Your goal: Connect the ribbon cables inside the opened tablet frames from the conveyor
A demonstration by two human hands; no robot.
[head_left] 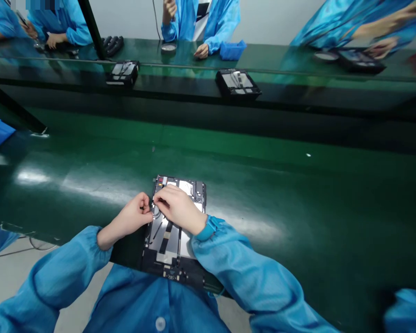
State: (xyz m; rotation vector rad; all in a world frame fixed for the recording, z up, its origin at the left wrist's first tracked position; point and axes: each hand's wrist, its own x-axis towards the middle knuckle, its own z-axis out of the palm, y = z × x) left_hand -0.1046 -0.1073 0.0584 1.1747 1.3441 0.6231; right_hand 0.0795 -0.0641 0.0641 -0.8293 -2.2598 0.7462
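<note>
A long glossy dark-green workbench surface [298, 194] runs across the whole room, with a second green bench strip [280, 58] behind it where other people in blue smocks sit. On that far strip lie 2 more black opened device trays, one to the left [123, 73] and one nearer the middle [238, 84], and a small blue bin [232, 50] stands beside a co-worker's resting hand [201, 51].

Closer in, the person's 2 bright-blue elastic-cuffed sleeves [249, 273] reach forward from the bench's near edge. Between them lies a flat black opened tablet chassis with silver shielding plates and dark ribbon strips [171, 240], its near end hanging just over the edge of the bench.

The right hand [178, 208] rests across the upper part of the chassis, fingers bent down and pinched together at its upper-left corner. The left hand [131, 218] sits just beside that same edge, fingers curled in toward the right fingertips, almost touching them. Whatever small part they pinch is too tiny to make out.
</note>
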